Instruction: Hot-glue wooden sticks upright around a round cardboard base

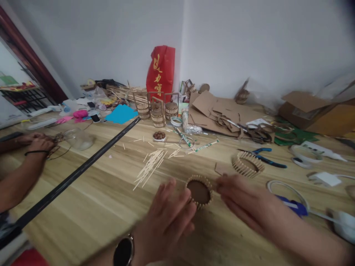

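Between my two hands a small round basket point(199, 193) with a brown cardboard base and a ring of upright sticks sits on the wooden table. My left hand point(169, 216), with a watch point(123, 251) at its wrist, lies close along the basket's left side, fingers stretched out. On the other side is my right hand point(246, 201), somewhat blurred, its fingers extended together with the tips near the basket's rim. Whether either hand touches the basket I cannot tell. A second stick ring point(248, 165) and a piece of cardboard point(221, 169) lie beyond my right hand.
Loose sticks point(151, 164) lie ahead of my left hand, near a bowl of brown balls point(159, 136). Blue-handled pliers point(270, 161) and a blue tool with a cable point(294, 206) are at right. Finished small baskets point(158, 120) stand behind. Another person's hands point(39, 142) work at left.
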